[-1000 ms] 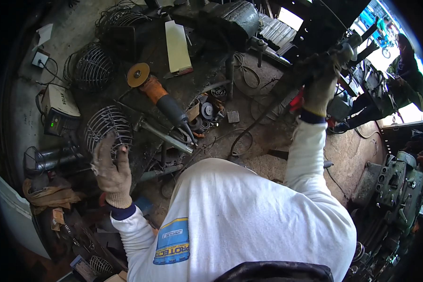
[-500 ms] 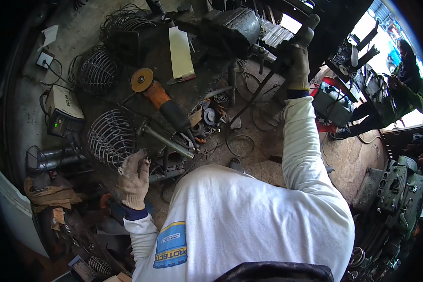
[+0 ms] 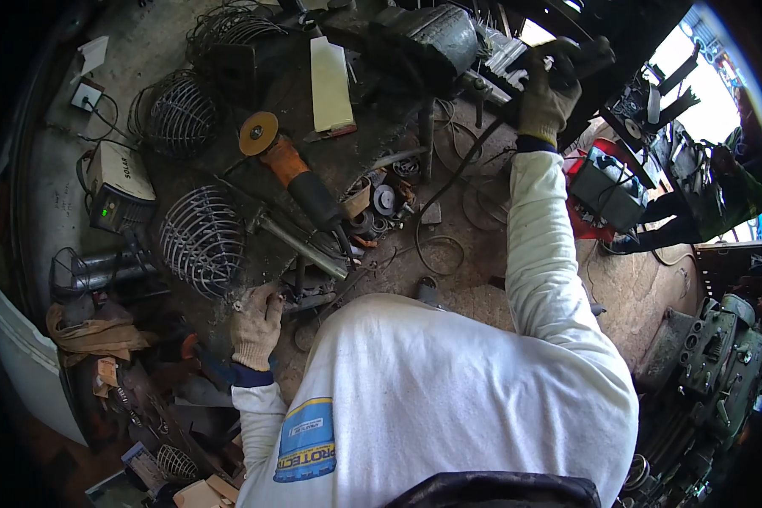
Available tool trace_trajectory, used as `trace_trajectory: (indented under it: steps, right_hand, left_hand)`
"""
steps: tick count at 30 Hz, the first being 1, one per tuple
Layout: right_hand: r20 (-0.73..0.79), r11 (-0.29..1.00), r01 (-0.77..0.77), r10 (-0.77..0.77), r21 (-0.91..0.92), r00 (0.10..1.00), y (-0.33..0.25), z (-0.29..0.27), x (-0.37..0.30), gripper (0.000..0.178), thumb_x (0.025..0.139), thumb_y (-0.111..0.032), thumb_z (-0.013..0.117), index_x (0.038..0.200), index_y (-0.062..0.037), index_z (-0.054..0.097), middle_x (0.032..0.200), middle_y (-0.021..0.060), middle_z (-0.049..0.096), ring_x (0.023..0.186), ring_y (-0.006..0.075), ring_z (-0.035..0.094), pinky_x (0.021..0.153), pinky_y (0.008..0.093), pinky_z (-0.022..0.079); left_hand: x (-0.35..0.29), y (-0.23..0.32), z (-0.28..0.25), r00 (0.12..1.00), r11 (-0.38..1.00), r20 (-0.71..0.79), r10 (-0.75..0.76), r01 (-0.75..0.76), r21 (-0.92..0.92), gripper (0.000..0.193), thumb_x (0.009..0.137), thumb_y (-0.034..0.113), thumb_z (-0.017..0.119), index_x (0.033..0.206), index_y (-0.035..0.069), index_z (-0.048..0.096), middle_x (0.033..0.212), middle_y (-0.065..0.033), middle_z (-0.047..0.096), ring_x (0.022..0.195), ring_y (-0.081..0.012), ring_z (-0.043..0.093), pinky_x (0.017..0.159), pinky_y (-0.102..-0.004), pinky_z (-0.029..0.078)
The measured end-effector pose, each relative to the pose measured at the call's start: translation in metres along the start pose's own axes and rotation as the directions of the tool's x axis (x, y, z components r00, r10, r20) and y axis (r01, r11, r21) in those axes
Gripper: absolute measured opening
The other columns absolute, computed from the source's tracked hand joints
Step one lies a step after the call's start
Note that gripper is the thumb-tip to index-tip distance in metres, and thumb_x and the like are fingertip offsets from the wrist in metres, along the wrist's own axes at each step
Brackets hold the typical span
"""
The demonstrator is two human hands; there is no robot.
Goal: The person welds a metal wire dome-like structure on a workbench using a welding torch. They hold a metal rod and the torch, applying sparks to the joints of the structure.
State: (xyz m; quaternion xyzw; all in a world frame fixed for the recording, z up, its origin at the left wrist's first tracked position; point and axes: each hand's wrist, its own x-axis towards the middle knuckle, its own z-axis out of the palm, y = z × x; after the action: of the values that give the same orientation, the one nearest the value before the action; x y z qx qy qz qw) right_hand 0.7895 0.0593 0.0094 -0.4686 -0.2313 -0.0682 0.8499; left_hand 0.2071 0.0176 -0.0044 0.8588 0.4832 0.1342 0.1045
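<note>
My left hand, in a dirty knitted glove, hangs low on the left with its fingers loosely bent and apart. Nothing shows in it. Just beyond it, on the dark workbench, lies a rounded cage of bent metal rods. My right hand is raised at the far right of the bench, gloved, arm outstretched. Its darkened fingers stretch to the right, the thumb apart from them, against dark metalwork; I cannot make out whether they touch it. An angle grinder with a tan disc and a hammer rest between the hands.
A second wire cage and a loose wire bundle lie farther back. A welding machine stands left. Cables loop across the floor. A person works at the right, near a red-and-grey box. Heavy machinery stands below.
My left hand has drawn back from the cage's near end, down and slightly right. My right hand has turned, its fingers swinging from pointing up to pointing right, and sits a little lower.
</note>
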Motion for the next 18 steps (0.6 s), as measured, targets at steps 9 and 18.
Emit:
trace_trajectory:
  steps: [9, 18]
  right_hand:
    - [-0.068, 0.853, -0.035, -0.001, -0.520, 0.998, 0.002, 0.032, -0.025, 0.056, 0.070, -0.030, 0.089, 0.112, -0.0010, 0.066, 0.097, 0.0143, 0.072, 0.092, 0.0277, 0.068, 0.086, 0.0411, 0.053]
    - [-0.084, 0.749, 0.021, -0.102, -0.662, 0.991, -0.003, 0.045, -0.052, 0.056, 0.086, -0.034, 0.074, 0.130, -0.0029, 0.058, 0.114, 0.0218, 0.068, 0.117, 0.0429, 0.059, 0.097, 0.0523, 0.048]
  left_hand:
    - [0.002, 0.006, 0.018, 1.000, 0.997, 0.010, 0.027, -0.026, -0.069, 0.019, 0.095, 0.021, 0.065, 0.109, 0.009, 0.071, 0.102, -0.0156, 0.071, 0.094, -0.0382, 0.068, 0.080, -0.0454, 0.056]
    - [-0.024, -0.016, 0.034, 0.998, 0.996, 0.055, -0.001, 0.006, -0.084, 0.021, 0.094, 0.021, 0.063, 0.109, 0.008, 0.072, 0.106, -0.0178, 0.072, 0.097, -0.0399, 0.068, 0.080, -0.0490, 0.055]
